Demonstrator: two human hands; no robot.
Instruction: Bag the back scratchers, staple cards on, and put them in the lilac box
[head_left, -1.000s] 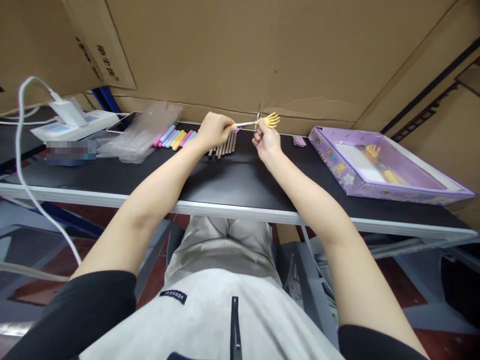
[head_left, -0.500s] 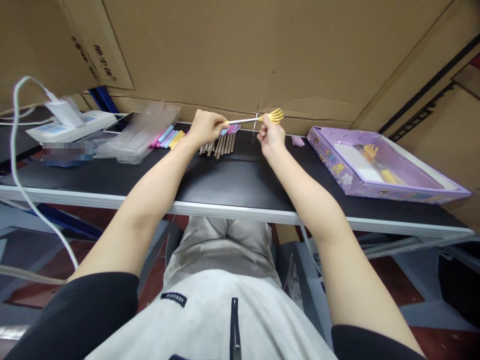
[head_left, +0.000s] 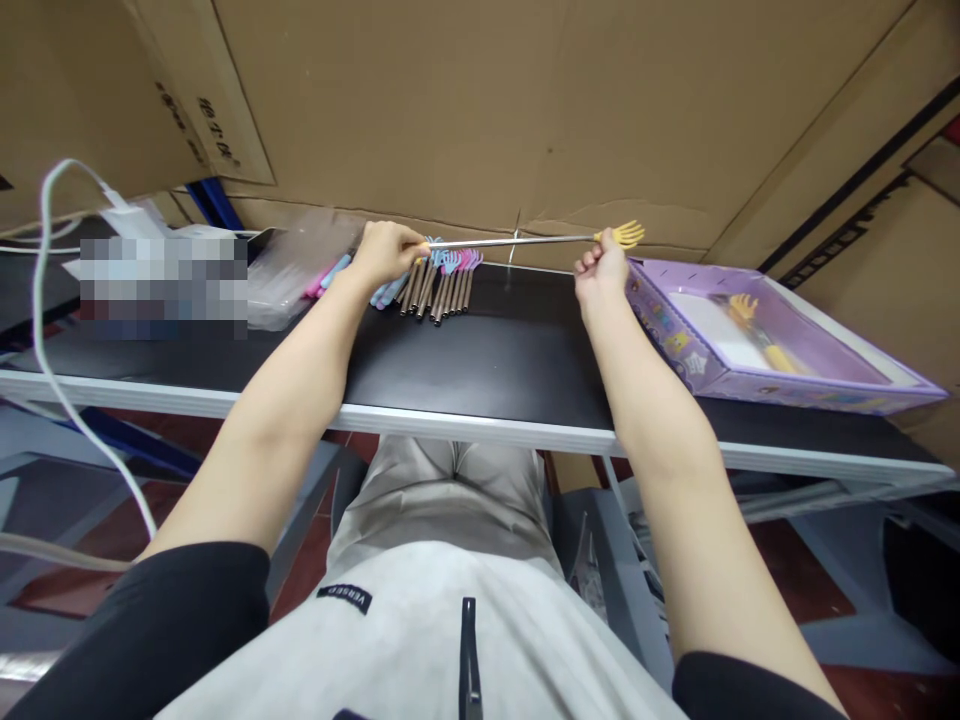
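Scratcher (head_left: 544,240) first, in the head view: it is stretched level between my two hands, above the far side of the black tabletop (head_left: 495,370). My left grip (head_left: 384,250) is closed around its yellow-orange end, with the long metal rod running out to the right. My right grip (head_left: 602,270) pinches it just behind the yellow claw (head_left: 628,235), whose prongs stick out past my fingers.

Under the rod, near my left hand, lies a row of metal rods (head_left: 442,292) with blue and pink claws. Pink and blue handles (head_left: 328,276) show beside my left wrist, next to a clear plastic bag (head_left: 289,275).

As for writing, dark Chinese characters (head_left: 214,125) are printed on the cardboard (head_left: 420,110) at the upper left, too partial for me to read surely. The cloth label (head_left: 345,598) on my pale garment seems to say VERSED, its last letter unclear. The purple box (head_left: 675,335) by my right arm carries a white star and lettering too small to read; a yellow claw and handle show within its frame. A patch at the left, below the white plug (head_left: 135,217), is pixelated.
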